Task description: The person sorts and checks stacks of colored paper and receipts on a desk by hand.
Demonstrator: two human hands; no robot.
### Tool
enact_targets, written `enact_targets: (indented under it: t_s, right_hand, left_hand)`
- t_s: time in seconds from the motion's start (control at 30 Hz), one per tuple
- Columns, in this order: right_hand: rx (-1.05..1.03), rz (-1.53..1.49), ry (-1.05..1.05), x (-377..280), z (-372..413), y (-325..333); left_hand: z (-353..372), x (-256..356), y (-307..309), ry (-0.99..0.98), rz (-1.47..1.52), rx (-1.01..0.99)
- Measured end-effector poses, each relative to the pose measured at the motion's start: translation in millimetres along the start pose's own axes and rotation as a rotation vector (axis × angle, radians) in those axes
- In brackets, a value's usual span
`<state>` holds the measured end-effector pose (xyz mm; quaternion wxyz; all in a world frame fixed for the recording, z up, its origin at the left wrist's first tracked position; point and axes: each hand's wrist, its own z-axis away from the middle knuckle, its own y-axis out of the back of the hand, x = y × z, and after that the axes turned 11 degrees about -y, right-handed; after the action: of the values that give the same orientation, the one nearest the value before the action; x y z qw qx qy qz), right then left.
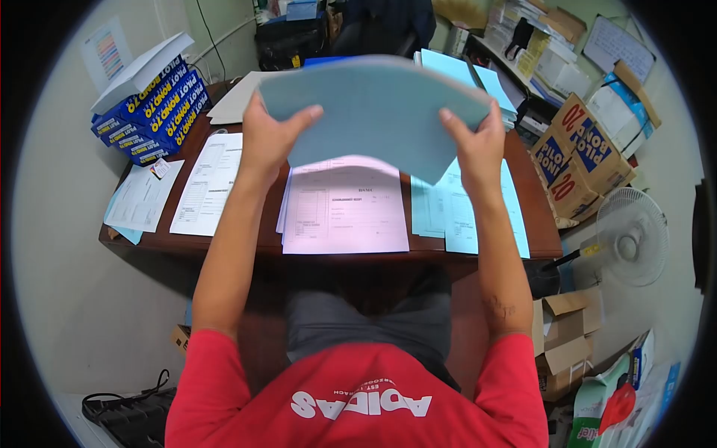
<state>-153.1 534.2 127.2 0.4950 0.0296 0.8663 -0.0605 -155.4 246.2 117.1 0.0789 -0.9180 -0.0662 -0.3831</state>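
A stack of light blue paper (366,119) is lifted above the desk, bowed upward in the middle. My left hand (272,134) grips its left side, thumb on the near face. On the right side my right hand (478,142) holds it the same way. Below lies a pile of pink printed forms (343,213), its far part hidden by the blue paper. Blue printed forms (485,216) lie to the right of the pink pile. White printed forms (205,187) are spread to its left.
Blue ream boxes (153,112) are stacked at the desk's left end. More blue paper (478,78) lies at the back right. Cardboard cartons (579,160) and a white fan (627,237) stand right of the desk (261,239). An open carton (567,336) sits on the floor.
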Motion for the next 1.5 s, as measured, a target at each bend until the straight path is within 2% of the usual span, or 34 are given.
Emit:
enact_targets:
  t_s: [0.03, 0.07, 0.1, 0.17, 0.27, 0.37, 0.4, 0.43, 0.47, 0.5, 0.63, 0.7, 0.77, 0.83, 0.9, 1.03, 1.1, 1.17, 1.23, 1.33, 1.37, 1.43, 1.47, 1.5]
  right_hand:
    - [0.005, 0.091, 0.009, 5.7, 5.0, 2.3]
    - [-0.037, -0.030, -0.036, 18.6, 12.6, 3.6]
    - [-0.008, -0.005, 0.022, 27.2, 18.2, 0.8]
    - [-0.021, -0.008, -0.041, 41.4, 20.3, 4.8]
    - [-0.036, -0.061, -0.139, 7.8, 14.1, -1.9]
    - [-0.012, -0.023, -0.050, 14.7, 16.6, -1.4]
    - [-0.005, 0.080, 0.049, 23.4, 20.3, -1.1]
    - [-0.004, 0.079, 0.055, 27.6, 19.1, -1.6]
    - [0.002, 0.045, 0.022, 32.9, 19.7, -1.1]
    - [0.009, 0.012, -0.016, 36.5, 21.3, -0.4]
    - [-0.011, -0.050, -0.013, 8.9, 16.5, -5.3]
    - [-0.027, 0.038, 0.015, -1.3, 21.3, -6.5]
    - [-0.026, 0.085, 0.089, 22.8, 28.4, -0.1]
    - [-0.016, 0.030, -0.052, 37.7, 35.8, 2.4]
    - [0.000, 0.010, -0.091, 39.9, 33.1, 6.7]
    - [-0.017, -0.035, -0.122, 13.6, 30.6, 1.7]
    - [-0.015, 0.029, -0.011, 23.2, 38.1, 1.4]
    - [-0.014, 0.009, -0.032, 42.4, 40.9, 4.1]
    - [-0.034, -0.041, -0.129, 47.8, 40.9, 6.7]
    - [-0.082, 0.032, -0.151, 40.6, 29.7, 7.7]
    - [-0.078, 0.030, -0.147, 33.6, 24.4, 5.7]
    - [0.008, -0.094, -0.045, 18.0, 14.2, 0.6]
    - [0.044, -0.170, -0.051, 13.4, 9.7, 0.9]
    - [0.044, -0.167, -0.054, 7.5, 8.6, -0.1]
  left_hand:
    - [5.7, -1.9, 1.4, -0.035, -0.037, -0.024]
    - [16.4, -4.9, -1.1, -0.015, -0.032, 0.054]
    - [14.9, -7.4, 0.7, -0.019, -0.029, 0.053]
    - [17.8, -13.1, 9.1, 0.065, -0.114, -0.098]
    - [11.4, 12.4, 1.6, 0.118, -0.060, -0.049]
    - [12.8, 8.6, 3.7, 0.134, -0.079, -0.083]
    - [21.3, 1.4, 3.9, 0.113, -0.097, -0.089]
    - [26.5, -5.5, 3.9, 0.096, -0.116, -0.094]
    - [26.1, -13.1, 7.7, 0.188, -0.064, -0.079]
    - [23.7, -12.3, 7.1, 0.194, -0.065, -0.080]
    - [15.6, 12.1, 6.1, 0.172, 0.066, -0.055]
    - [17.2, 19.2, 6.0, 0.051, -0.008, -0.074]
    - [27.0, -0.6, 12.1, 0.053, -0.007, -0.084]
    - [37.0, -8.5, 12.1, 0.165, -0.009, -0.032]
    - [33.5, -9.9, 15.2, 0.188, -0.039, -0.082]
    - [27.8, 12.0, 8.1, 0.139, 0.063, -0.069]
    - [36.8, -1.8, 4.1, -0.002, -0.017, -0.039]
    - [41.0, -15.4, 5.5, 0.022, -0.050, -0.012]
    - [40.7, -17.8, 11.6, 0.244, -0.020, -0.105]
    - [33.0, -18.2, 11.4, 0.255, -0.059, -0.113]
    - [28.8, -14.8, 9.3, 0.250, -0.059, -0.117]
    - [20.0, -7.2, 3.6, -0.051, 0.062, -0.035]
    - [14.5, -3.5, 6.7, -0.127, -0.063, -0.004]
    - [14.9, 0.0, 7.2, -0.160, -0.263, 0.135]
